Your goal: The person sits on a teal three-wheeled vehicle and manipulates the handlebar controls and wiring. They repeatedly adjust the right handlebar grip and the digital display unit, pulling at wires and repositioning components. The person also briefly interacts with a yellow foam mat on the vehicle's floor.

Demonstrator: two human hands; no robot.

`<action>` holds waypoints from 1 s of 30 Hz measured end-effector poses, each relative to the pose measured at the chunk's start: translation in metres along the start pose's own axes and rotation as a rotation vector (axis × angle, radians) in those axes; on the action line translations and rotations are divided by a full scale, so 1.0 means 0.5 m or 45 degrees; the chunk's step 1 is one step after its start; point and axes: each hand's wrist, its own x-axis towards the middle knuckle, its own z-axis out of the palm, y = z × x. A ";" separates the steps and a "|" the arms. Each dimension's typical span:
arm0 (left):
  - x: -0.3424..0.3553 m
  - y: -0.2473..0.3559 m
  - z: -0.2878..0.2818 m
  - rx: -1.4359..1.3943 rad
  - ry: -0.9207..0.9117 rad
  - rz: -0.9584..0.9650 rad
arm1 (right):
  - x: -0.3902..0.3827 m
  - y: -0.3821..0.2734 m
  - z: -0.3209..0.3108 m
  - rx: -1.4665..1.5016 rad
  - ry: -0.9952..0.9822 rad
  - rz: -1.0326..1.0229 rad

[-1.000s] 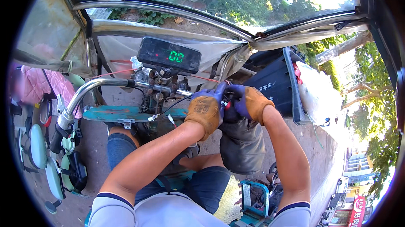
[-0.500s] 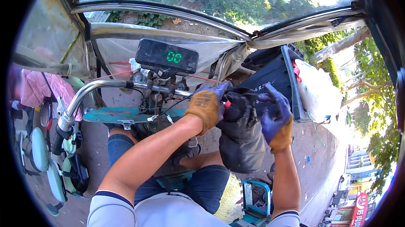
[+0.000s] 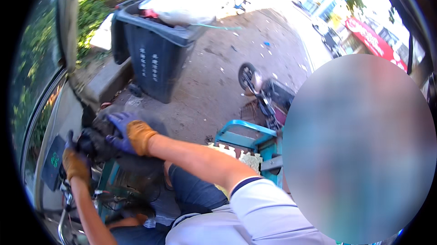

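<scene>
A black padded handlebar muff [image 3: 99, 124] covers the right end of the vehicle's handlebar, its lower part smeared by motion. My left hand [image 3: 75, 160], in an orange and purple work glove, is closed at the muff's inner end beside the display. On top of the muff lies my right hand [image 3: 129, 132], gloved alike, with thumb and fingers apart. Just left of my left hand is the dark display [image 3: 53, 163] with green lit digits.
A grey wheeled bin [image 3: 152, 53] stands ahead, topped by a white sack [image 3: 184, 1]. A parked scooter [image 3: 264, 97] is farther right, beyond the teal metal frame [image 3: 243, 126]. A large blurred round patch hides the right side. The windscreen [image 3: 36, 72] borders the left.
The view has swung to the right, so the handlebar and display now sit at the far left. My right hand has come down onto the muff; before, it was raised beside it.
</scene>
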 end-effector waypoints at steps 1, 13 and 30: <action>0.002 0.018 -0.015 0.207 -0.025 -0.013 | -0.008 0.006 -0.002 0.053 -0.014 0.045; 0.119 -0.147 -0.037 0.118 -0.053 -0.329 | -0.001 0.015 -0.004 0.294 -0.028 0.088; 0.149 -0.272 -0.038 -0.402 0.057 -0.136 | -0.010 0.049 0.032 0.288 0.266 -0.011</action>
